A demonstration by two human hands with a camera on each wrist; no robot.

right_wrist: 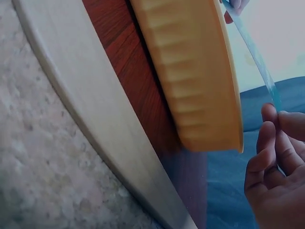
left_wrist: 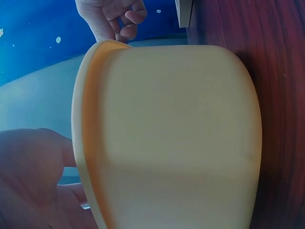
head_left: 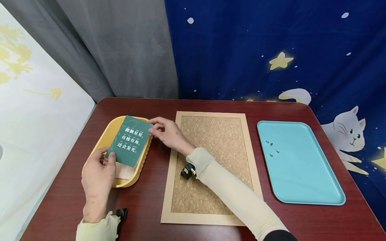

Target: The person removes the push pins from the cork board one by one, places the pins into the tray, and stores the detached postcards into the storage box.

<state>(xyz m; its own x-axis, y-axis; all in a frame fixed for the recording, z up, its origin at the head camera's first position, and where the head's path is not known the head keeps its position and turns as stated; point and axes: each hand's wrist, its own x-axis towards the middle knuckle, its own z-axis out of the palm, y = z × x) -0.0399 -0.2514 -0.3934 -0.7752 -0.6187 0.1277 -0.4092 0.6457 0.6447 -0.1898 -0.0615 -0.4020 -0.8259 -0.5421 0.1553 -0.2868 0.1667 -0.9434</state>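
A green card (head_left: 128,140) with white lettering is held over a yellow basket (head_left: 141,174) at the left of the table. My left hand (head_left: 99,172) pinches its lower left corner, thumb on the printed face. At the upper right corner, my right hand (head_left: 169,132) pinches the card between thumb and fingers. Edge-on in the right wrist view, the card (right_wrist: 257,57) runs above the basket's rim. A pale sheet (head_left: 124,171) lies in the basket, partly hidden beneath the card. The left wrist view is mostly filled by the basket's outer wall (left_wrist: 176,124).
A cork board (head_left: 211,140) with a wooden frame lies mid-table, beneath my right forearm. To its right is a turquoise tray (head_left: 304,160) with several small shiny pins (head_left: 271,144) near its left side. A blue curtain (head_left: 229,50) hangs behind the table.
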